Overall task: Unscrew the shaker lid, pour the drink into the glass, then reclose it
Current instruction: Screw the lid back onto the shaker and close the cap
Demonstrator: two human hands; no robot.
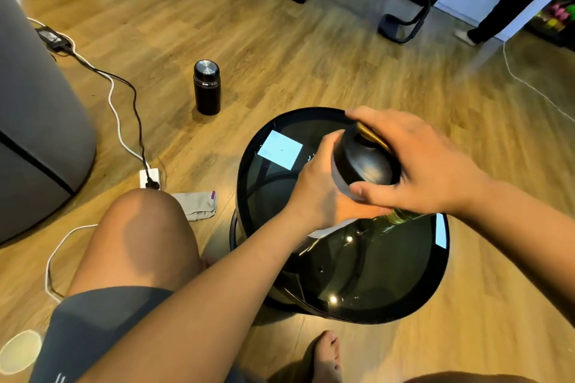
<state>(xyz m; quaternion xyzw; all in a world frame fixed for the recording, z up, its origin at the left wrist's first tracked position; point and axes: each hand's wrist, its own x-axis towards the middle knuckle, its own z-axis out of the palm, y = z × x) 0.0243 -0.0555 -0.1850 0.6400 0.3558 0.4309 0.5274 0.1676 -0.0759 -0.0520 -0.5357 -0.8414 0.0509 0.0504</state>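
Right of centre in the frame, both hands meet over a round, dark glass desk [357, 274]. The left hand [317, 186] comes in from the lower left on a bare forearm and wraps the body of the shaker [340, 179] from the left side, fingers curled round its pale wall. The right hand [426, 165] enters from the right edge, palm down, and covers the shaker's black domed lid [367, 162]; its thumb presses the near rim and its fingers arch over the far side, where a gold-coloured band shows beneath them. Each grip is closed firmly on its part, and the lid sits on the shaker. The shaker is tilted with its top toward the camera and is held above the desk.

Just below the right wrist, a glass [401, 216] with a yellowish rim peeks out; most of it is hidden.

Counted: two hands, one shaker, one lid, one glass. On the wooden floor [280, 56], in the upper left, stands one black flask [207, 87] with a metal cap. One grey cloth [196, 205] lies by the person's bare knee.
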